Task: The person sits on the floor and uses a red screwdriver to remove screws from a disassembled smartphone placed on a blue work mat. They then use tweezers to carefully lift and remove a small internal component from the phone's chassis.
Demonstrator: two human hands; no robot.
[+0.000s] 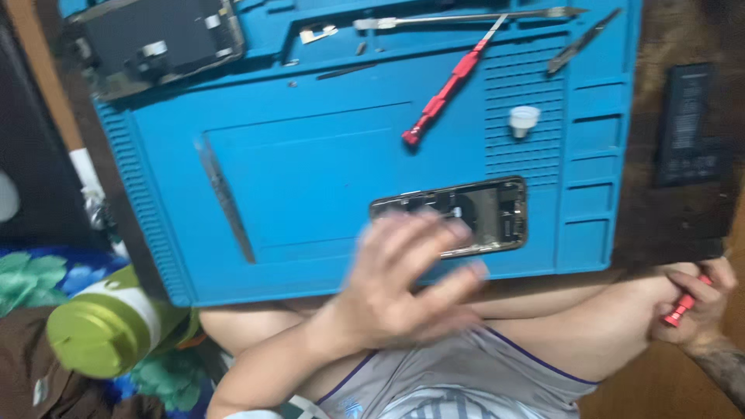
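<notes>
Left hand: the left hand (407,283) is blurred, fingers spread open, holding nothing; its fingertips lie over the near-left end of the opened phone (458,216).
Right hand: the right hand (697,299) sits at the right edge of the view, fist closed round a small red screwdriver (680,309) — only the tool's end shows below the fingers.
Phone: it lies on the blue repair mat (310,171), back open with boards and parts exposed, just beyond the left hand.
Key relation: the phone's long axis runs left to right across the view; the left hand is on it, the right hand is well apart, off the mat's right edge.
On the mat: a second red screwdriver (446,91) lies slanted farther up, a small white cap (524,120) to its right, tweezers (582,40) and a thin metal pry tool (466,19) along the far edge, a dark phone screen part (159,39) at the far left corner.
Off the mat: a black battery (687,124) rests on the wooden counter (667,225) at right; a green-capped bottle (105,326) lies at lower left — beside flowered cloth.
</notes>
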